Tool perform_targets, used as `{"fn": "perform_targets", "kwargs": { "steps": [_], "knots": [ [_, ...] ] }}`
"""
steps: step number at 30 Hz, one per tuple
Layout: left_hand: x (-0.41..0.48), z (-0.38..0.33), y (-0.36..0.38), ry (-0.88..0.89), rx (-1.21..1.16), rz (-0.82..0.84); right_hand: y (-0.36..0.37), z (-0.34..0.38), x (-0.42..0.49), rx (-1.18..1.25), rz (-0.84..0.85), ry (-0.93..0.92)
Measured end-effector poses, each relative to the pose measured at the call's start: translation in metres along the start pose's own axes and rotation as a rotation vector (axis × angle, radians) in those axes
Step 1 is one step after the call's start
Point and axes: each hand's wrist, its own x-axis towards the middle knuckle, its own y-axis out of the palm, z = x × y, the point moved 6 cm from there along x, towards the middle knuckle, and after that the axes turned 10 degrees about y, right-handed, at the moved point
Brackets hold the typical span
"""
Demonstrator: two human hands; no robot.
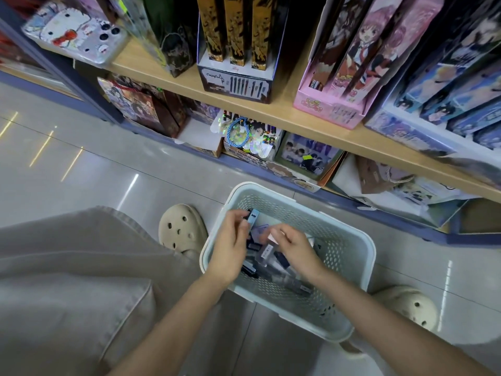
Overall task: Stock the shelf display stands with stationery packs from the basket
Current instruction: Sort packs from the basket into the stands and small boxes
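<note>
Glossy pale floor tiles (81,164) run beneath a wooden shelf (284,115) lined with printed display stands: a black-and-gold stand (235,82), a pink stand (328,107) just beside it, bluish ones further right. Pale perforated basket (363,256) sits on the floor below the shelf, between the person's two clogs (180,229). Both hands are down inside it. Left hand (230,248): fingers curled round a slim blue-grey pack (253,215), pinched near its upper end, the pack lifted above the pile. Right hand (295,248): fingers bent down onto the loose packs (268,253) and touching a pale one; whether they have closed on it cannot be told, since the hand's back hides the tips. The remaining packs lie jumbled and overlapping on the basket bottom. Judged step: picking stock, none of this handful yet on a stand. Risks from here: an end-only pinch lets a slim pack swing or slip on the way up to the shelf; glossy wrappers sliding over each other may drag neighbours out of the basket; the stands look tightly filled, so forcing a pack in could tip one or knock its contents forward. Pack designs are too blurred to match to a stand, so misplacement is possible.
</note>
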Motion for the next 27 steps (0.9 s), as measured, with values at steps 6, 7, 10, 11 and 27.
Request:
{"fn": "perform_targets", "kwargs": {
  "steps": [6, 7, 10, 11, 27],
  "knots": [
    [-0.001, -0.008, 0.025, -0.200, -0.332, 0.231, -0.002, 0.063, -0.021, 0.287, 0.046, -0.131],
    [0.000, -0.009, 0.024, -0.167, -0.306, 0.248, -0.002, 0.065, -0.019, 0.297, 0.044, -0.130],
    [0.003, -0.009, 0.011, -0.091, -0.200, 0.208, -0.002, 0.055, -0.006, 0.246, 0.008, -0.120],
    [0.005, -0.005, 0.003, -0.102, -0.198, 0.158, -0.003, 0.046, 0.000, 0.191, -0.018, -0.095],
    [0.016, 0.007, -0.045, -0.160, -0.255, -0.293, 0.035, -0.098, 0.057, -0.684, -0.046, 0.194]
  ]
}}
